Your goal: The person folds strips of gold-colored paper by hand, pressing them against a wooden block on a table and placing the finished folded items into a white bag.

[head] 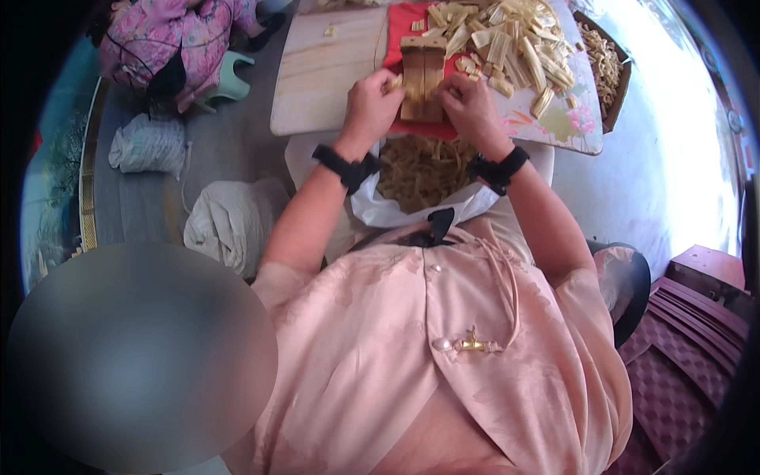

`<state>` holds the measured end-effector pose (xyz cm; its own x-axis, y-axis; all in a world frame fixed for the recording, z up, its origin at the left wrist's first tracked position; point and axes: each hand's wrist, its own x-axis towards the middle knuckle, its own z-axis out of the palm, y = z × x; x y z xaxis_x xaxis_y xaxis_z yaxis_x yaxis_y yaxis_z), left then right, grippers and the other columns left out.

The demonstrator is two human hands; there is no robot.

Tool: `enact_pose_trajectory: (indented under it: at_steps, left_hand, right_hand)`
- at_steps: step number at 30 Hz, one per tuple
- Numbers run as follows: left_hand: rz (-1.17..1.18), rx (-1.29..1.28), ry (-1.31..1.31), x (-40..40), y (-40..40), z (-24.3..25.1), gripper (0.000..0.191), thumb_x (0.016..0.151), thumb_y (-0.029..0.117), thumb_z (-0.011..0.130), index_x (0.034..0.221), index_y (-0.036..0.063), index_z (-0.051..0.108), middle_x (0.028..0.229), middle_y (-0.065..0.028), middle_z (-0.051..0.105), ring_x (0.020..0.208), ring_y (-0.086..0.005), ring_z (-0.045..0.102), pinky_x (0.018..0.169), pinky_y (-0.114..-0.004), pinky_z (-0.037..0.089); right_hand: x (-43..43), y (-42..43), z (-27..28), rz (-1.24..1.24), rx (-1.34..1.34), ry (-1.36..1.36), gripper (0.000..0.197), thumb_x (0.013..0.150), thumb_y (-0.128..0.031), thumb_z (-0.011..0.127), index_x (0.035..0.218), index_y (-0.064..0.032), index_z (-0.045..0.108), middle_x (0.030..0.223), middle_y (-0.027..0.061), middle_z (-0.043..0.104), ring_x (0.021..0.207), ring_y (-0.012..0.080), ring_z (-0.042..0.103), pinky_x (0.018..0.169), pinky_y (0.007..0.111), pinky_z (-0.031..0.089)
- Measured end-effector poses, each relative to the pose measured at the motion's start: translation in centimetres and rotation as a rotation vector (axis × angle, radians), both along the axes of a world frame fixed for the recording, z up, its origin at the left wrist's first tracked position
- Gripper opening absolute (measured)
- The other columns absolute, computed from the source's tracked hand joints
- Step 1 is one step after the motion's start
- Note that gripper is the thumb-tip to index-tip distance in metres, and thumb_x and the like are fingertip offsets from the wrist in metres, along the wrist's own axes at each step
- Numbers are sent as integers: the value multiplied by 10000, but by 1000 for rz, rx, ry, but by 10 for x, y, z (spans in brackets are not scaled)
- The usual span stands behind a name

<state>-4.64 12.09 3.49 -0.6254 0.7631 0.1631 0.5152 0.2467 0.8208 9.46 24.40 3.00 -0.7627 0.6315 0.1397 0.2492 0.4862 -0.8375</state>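
A brown wooden block [423, 83] with a groove along its middle stands on a red cloth [404, 18] at the near edge of a low table [332, 77]. Against the block's left side, my left hand [374, 104] pinches a small pale yellow piece. My right hand [472, 107] is at the block's right side, thumb and fingers drawn together; what lies between them is too small to name. Small cut pieces [469, 64] and a heap of dried, ribbed yellowish strips [516, 41] lie beyond my right hand. Below the block, a white plastic bag [386, 211] holds many pale pieces [421, 172].
A box of small pieces [602, 65] adjoins the table's right side. At the upper left, a person in pink floral clothing [172, 41] is beside a green stool [228, 80]. White sacks [222, 222] lie on the floor at left; dark red furniture [677, 368] stands at lower right.
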Motion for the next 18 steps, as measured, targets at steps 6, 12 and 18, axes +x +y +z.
enact_pose_trajectory:
  at_steps: [6,12,18]
  left_hand:
    - [-99,102,-36,22,-39,16,48,859,56,615,870,12,598,690,-49,591,653,-81,541,607,-264,459]
    - [-295,50,-454,53,-56,17,109,878,17,567,978,47,535,769,35,545,674,-36,513,591,-197,429]
    - [-317,-1,-782,65,-67,34,187,926,102,574,1107,81,532,827,52,513,595,-8,437,511,-155,361]
  right_hand:
    - [25,-20,10,207,-275,182,318,871,-140,537,1155,3,549,839,185,661,797,304,645,738,391,498]
    - [45,-47,34,433,-151,46,241,868,-168,558,994,33,598,843,223,644,783,357,642,690,380,503]
    - [55,-24,55,434,-504,-87,192,903,-179,554,938,0,614,714,67,615,639,113,606,572,275,500]
